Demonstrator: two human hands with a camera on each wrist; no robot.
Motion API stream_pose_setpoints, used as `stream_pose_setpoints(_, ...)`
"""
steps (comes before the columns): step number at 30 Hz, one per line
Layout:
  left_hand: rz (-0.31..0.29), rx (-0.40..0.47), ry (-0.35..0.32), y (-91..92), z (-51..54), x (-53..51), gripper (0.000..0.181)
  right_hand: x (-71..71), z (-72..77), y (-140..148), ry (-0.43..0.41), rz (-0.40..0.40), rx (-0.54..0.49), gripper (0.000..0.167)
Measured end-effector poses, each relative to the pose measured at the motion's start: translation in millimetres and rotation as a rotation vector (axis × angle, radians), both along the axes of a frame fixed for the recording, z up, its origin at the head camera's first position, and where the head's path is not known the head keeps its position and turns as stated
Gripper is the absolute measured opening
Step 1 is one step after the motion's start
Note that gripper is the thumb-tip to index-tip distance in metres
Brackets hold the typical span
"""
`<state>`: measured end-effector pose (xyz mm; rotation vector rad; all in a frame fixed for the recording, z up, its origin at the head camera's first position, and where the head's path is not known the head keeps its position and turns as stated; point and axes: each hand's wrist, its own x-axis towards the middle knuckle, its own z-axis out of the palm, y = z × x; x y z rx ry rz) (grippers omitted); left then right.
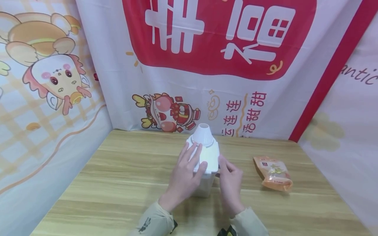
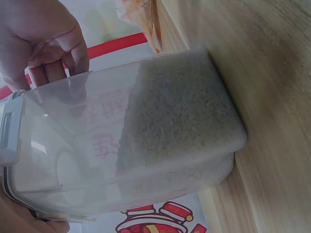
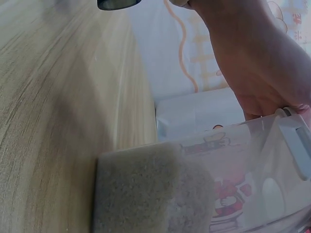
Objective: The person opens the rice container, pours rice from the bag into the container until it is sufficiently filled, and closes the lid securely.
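A clear rice container with a white lid stands upright on the table, partly filled with rice. On top of the lid sits a white cone-shaped piece with an open tip. My left hand rests on the lid's left part, fingers extended. At the lid's right edge, my right hand pinches the rim, thumb above and fingers bent beneath. A light latch shows on the near side of the lid in the left wrist view. The fingertips under the rim are partly hidden.
An orange and clear food packet lies on the wooden table, right of the container. Printed cloth hangs behind the table and along both sides. A dark round object shows at the top of the right wrist view.
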<state>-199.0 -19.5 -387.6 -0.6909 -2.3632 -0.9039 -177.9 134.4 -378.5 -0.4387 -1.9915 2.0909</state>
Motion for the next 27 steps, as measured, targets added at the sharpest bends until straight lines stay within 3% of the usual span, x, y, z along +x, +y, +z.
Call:
stream_pose_setpoints(7, 0.008, 0.005, 0.005, 2.4, -1.7, -1.9, 0.059, 0.3, 3.8, -2.1, -0.035, -0.034, 0.01, 0.046)
stream_pose_setpoints(19, 0.017, 0.013, -0.019, 2.8, -2.5, 0.2, 0.058, 2.2, -1.4, -7.5, 0.028, -0.067, 0.0, 0.038)
stream_pose_setpoints(27, 0.012, 0.031, -0.016, 3.3, -1.6, 0.1, 0.057, 2.1, -0.4, -8.4, 0.021, -0.069, 0.017, 0.039)
